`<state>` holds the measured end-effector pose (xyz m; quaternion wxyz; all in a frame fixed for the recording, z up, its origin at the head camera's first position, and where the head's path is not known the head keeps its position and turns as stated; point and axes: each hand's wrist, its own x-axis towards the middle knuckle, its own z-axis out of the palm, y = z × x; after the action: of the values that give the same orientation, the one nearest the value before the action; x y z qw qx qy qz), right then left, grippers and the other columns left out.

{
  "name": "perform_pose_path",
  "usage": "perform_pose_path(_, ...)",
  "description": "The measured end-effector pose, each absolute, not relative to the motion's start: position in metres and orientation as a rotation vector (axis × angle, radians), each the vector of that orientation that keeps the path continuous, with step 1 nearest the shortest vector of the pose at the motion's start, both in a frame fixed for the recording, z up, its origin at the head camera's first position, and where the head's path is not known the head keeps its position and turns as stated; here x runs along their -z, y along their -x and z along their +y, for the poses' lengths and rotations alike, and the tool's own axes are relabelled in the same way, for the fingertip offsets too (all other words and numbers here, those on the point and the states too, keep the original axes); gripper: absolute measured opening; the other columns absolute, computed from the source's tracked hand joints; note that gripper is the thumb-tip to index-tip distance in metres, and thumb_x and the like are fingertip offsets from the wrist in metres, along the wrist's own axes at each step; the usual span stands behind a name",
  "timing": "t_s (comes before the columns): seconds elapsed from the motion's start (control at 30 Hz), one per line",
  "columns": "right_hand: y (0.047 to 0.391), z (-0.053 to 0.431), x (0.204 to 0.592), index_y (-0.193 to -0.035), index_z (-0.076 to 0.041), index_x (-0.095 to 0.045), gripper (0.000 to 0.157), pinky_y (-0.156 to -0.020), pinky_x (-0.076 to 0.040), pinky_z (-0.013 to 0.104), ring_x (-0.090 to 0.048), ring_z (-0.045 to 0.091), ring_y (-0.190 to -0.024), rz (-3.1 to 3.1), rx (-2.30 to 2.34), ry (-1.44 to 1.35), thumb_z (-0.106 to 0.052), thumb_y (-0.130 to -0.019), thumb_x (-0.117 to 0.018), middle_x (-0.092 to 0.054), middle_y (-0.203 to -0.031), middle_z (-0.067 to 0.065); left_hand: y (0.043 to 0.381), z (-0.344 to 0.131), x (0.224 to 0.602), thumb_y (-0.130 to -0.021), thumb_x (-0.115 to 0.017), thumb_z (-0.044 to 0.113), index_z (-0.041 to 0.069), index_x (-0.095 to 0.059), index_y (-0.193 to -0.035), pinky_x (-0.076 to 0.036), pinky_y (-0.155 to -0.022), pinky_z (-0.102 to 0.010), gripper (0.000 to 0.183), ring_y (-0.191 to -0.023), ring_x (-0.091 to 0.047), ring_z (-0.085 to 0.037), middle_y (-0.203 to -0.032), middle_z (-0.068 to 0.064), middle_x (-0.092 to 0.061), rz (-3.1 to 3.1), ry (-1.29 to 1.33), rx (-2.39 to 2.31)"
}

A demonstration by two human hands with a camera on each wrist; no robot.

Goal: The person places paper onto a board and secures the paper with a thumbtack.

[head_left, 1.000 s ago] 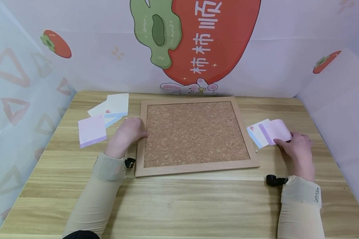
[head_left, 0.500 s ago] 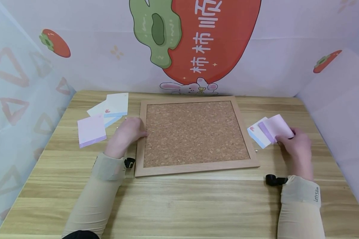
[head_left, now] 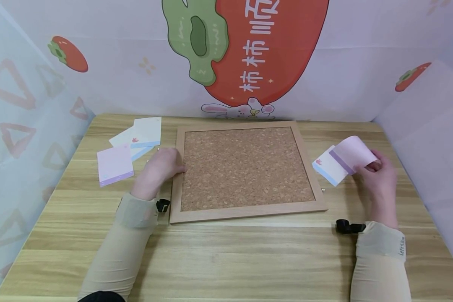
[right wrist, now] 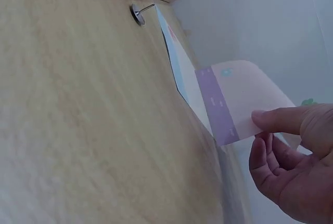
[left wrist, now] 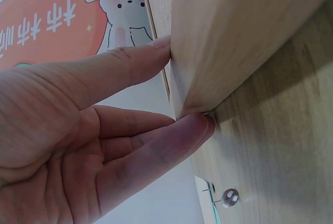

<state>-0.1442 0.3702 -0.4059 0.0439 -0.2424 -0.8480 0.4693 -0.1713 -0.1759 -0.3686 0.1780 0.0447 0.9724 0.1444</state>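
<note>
My left hand [head_left: 161, 167] grips the left side of a wood-framed cork board [head_left: 245, 167]. In the left wrist view, its thumb presses the frame [left wrist: 229, 31] and its fingers reach to the lower edge. On the right, my right hand [head_left: 382, 178] pinches a pink sticky note [head_left: 355, 151] with a purple band between thumb and fingers. The note curls upward in the right wrist view, its purple end overlapping a white note [head_left: 327, 167]. That white note has a blue band and lies on the table beside the board.
Left of the board lie another pink note [head_left: 115, 163] and white notes [head_left: 148, 129], partly overlapping. A push pin [right wrist: 137, 15] rests near the board's right edge; another pin [left wrist: 230, 197] is near my left fingers. A printed cloth wall [head_left: 343, 84] borders the wooden table [head_left: 230, 260].
My right hand has moved slightly back and to the right, drawing the pink note along and exposing more of the white note. The left hand stays on the frame.
</note>
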Motion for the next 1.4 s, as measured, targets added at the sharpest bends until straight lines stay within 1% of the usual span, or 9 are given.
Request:
perform_pose_path(0.37,0.146,0.366,0.394,-0.162,-0.019,0.0,0.098,-0.065,-0.043,0.003,-0.057,-0.013,-0.066,-2.461,-1.579,0.826,-0.011,-0.092,-0.068,-0.058,-0.069,-0.031,0.17,-0.176,0.368,-0.089,-0.073,0.026,-0.004,-0.063,-0.096,-0.052,-0.067,-0.038,0.032,-0.074,-0.057,-0.025,-0.09,-0.018,-0.066,2.752,-0.106,-0.42)
perform_pose_path(0.43,0.145,0.365,0.393,-0.162,-0.021,-0.009,0.094,-0.065,-0.046,0.004,-0.06,-0.011,-0.065,-2.35,-1.711,0.785,-0.005,-0.091,-0.069,-0.062,-0.067,-0.028,0.17,-0.176,0.368,-0.089,-0.073,0.026,-0.003,-0.063,-0.095,-0.052,-0.066,-0.037,0.032,-0.074,-0.057,-0.025,-0.089,-0.017,-0.065,2.752,-0.107,-0.421)
perform_pose_path(0.5,0.144,0.363,0.392,-0.154,-0.02,-0.031,0.078,-0.064,-0.049,0.006,-0.062,-0.009,-0.066,-2.229,-1.848,0.714,0.0,-0.089,-0.069,-0.066,-0.069,-0.024,0.171,-0.176,0.368,-0.089,-0.073,0.027,-0.002,-0.063,-0.091,-0.051,-0.065,-0.036,0.031,-0.072,-0.056,-0.024,-0.086,-0.015,-0.064,2.753,-0.112,-0.415)
perform_pose_path(0.57,0.144,0.361,0.391,-0.133,-0.018,-0.05,0.056,-0.064,-0.053,0.008,-0.065,-0.006,-0.068,-2.095,-1.982,0.632,0.006,-0.087,-0.07,-0.07,-0.073,-0.019,0.171,-0.176,0.368,-0.089,-0.073,0.027,-0.001,-0.062,-0.087,-0.05,-0.063,-0.035,0.029,-0.071,-0.055,-0.023,-0.082,-0.013,-0.063,2.756,-0.118,-0.408)
perform_pose_path(0.63,0.143,0.359,0.391,-0.115,-0.016,-0.057,0.039,-0.065,-0.055,0.01,-0.066,-0.004,-0.071,-2.025,-2.063,0.555,0.007,-0.087,-0.07,-0.072,-0.078,-0.016,0.172,-0.176,0.369,-0.089,-0.073,0.027,0.0,-0.062,-0.084,-0.05,-0.063,-0.035,0.029,-0.069,-0.054,-0.023,-0.08,-0.012,-0.062,2.755,-0.124,-0.401)
perform_pose_path(0.7,0.143,0.357,0.39,-0.111,-0.016,-0.059,0.034,-0.067,-0.056,0.011,-0.067,-0.003,-0.073,-2.011,-2.092,0.508,0.006,-0.087,-0.07,-0.072,-0.08,-0.014,0.172,-0.176,0.369,-0.088,-0.073,0.026,0.0,-0.062,-0.085,-0.05,-0.063,-0.035,0.028,-0.07,-0.055,-0.023,-0.08,-0.012,-0.062,2.755,-0.124,-0.407)
perform_pose_path(0.87,0.143,0.351,0.383,-0.129,-0.011,-0.054,0.045,-0.068,-0.055,0.01,-0.067,-0.004,-0.076,-2.102,-2.065,0.475,-0.001,-0.089,-0.071,-0.072,-0.083,-0.014,0.172,-0.176,0.37,-0.087,-0.074,0.024,-0.004,-0.062,-0.096,-0.055,-0.075,-0.043,0.031,-0.077,-0.059,-0.027,-0.09,-0.018,-0.066,2.77,-0.13,-0.414)
perform_pose_path(1.1,0.143,0.339,0.378,-0.112,-0.02,-0.059,0.032,-0.07,-0.055,0.009,-0.067,-0.004,-0.076,-2.208,-2.101,0.275,0.002,-0.09,-0.069,-0.073,-0.082,-0.014,0.171,-0.176,0.369,-0.09,-0.072,0.025,-0.007,-0.061,-0.104,-0.055,-0.083,-0.049,0.037,-0.085,-0.062,-0.032,-0.102,-0.025,-0.067,2.779,-0.128,-0.4)
perform_pose_path(1.4,0.145,0.326,0.381,-0.115,-0.02,-0.059,0.036,-0.073,-0.055,0.01,-0.066,-0.003,-0.079,-2.371,-2.126,0.058,0.004,-0.091,-0.067,-0.071,-0.086,-0.013,0.173,-0.177,0.371,-0.089,-0.073,0.025,-0.007,-0.062,-0.103,-0.055,-0.083,-0.05,0.037,-0.086,-0.063,-0.033,-0.101,-0.026,-0.067,2.796,-0.141,-0.401)
